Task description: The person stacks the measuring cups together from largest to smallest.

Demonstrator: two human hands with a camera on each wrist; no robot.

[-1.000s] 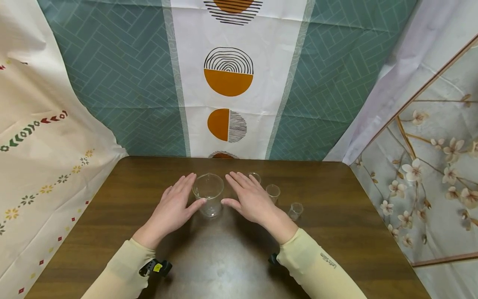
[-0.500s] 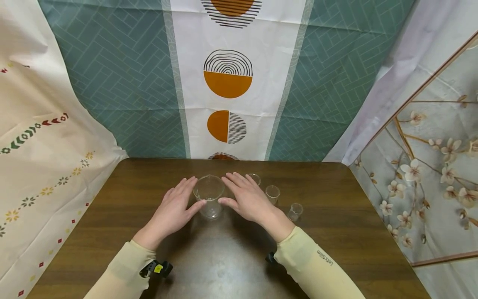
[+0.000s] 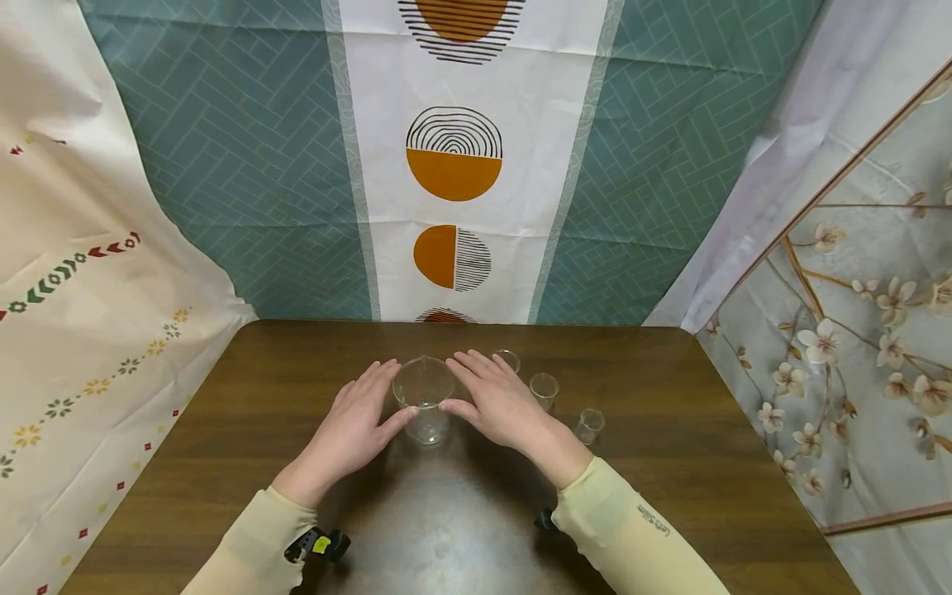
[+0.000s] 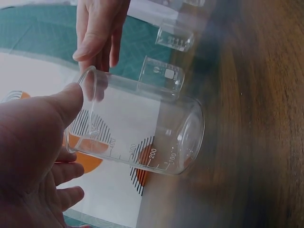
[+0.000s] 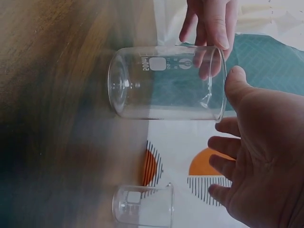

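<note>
A large clear glass beaker (image 3: 427, 426) with a spout stands upright on the table, its white volume marks showing in the left wrist view. My left hand (image 3: 355, 423) is at its left side, thumb (image 4: 71, 99) against the near rim and fingers reaching along the side. On the other side, my right hand (image 3: 506, 403) mirrors it, with the thumb (image 5: 236, 78) at or very near the rim. Fingers of both hands look mostly straight, not wrapped round the glass. Whether every fingertip touches it I cannot tell.
Three smaller glass beakers stand to the right: one (image 3: 509, 359) partly behind my right hand, a middle one (image 3: 544, 392), and the smallest (image 3: 590, 426) nearest me. The brown wooden table (image 3: 654, 496) meets a patterned curtain (image 3: 297, 207) at its back edge.
The large beaker has shifted slightly to the right and towards me, and my left hand has moved with it. The small beakers have stayed put. The head view has tilted up a little.
</note>
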